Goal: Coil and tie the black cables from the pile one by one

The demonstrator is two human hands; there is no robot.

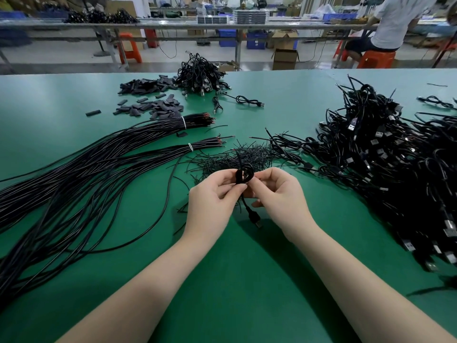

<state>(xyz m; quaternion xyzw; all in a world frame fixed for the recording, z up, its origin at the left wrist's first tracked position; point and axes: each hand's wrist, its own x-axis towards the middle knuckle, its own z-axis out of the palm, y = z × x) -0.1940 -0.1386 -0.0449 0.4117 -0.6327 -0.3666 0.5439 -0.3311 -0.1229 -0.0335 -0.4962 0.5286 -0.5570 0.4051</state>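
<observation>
A small coiled black cable (244, 175) is held above the green table (247, 280), just in front of me. My left hand (214, 199) pinches the coil from the left. My right hand (279, 194) pinches it from the right, fingers curled. The cable's USB plug (256, 220) hangs down between my wrists. A thin black tie sticks up from the coil. Behind the hands lies a heap of thin black wire ties (237, 157). A large pile of black USB cables (385, 169) fills the right side.
Long bundled black wires (86, 174) with white bands spread across the left. Black sleeve pieces (150, 100) and a mound of coiled cables (200, 75) lie at the far middle. A person sits on an orange stool (376, 59) beyond the table.
</observation>
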